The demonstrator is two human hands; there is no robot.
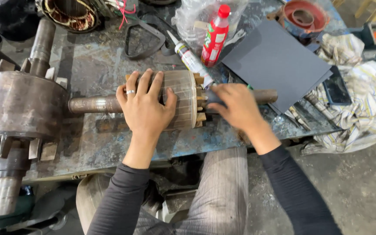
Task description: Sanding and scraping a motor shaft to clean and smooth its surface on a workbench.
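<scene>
- Rotor (180,101) of an electric motor lies on its side across the worn metal table (101,61), its shaft pointing left and right, wooden wedges sticking out at its right end.
- Left hand (144,106) lies flat on top of the rotor drum, fingers spread wide over the pale wrapped surface, a ring on one finger; the grip is open-palmed, pressing down rather than pinching.
- Right hand (239,106) sits at the right end of the rotor, over the shaft (264,95) just beyond the wedges; it is motion-blurred, and whether its grip is closed around anything cannot be told.
- Sealant tube (190,60) in white lies just behind the rotor, its nozzle end near the right hand.
- Red plastic bottle (215,35) stands beside the tube, in front of a clear plastic bag (192,17).
- Dark grey sheets (275,63) lie stacked to the right, touching the shaft's end.
- Larger rusty rotor (20,106) with a thick shaft lies at the left of the table, well apart from the hands.
- Striped cloth (362,109) is heaped at the right edge, with a dark phone (336,89) on it.
</scene>
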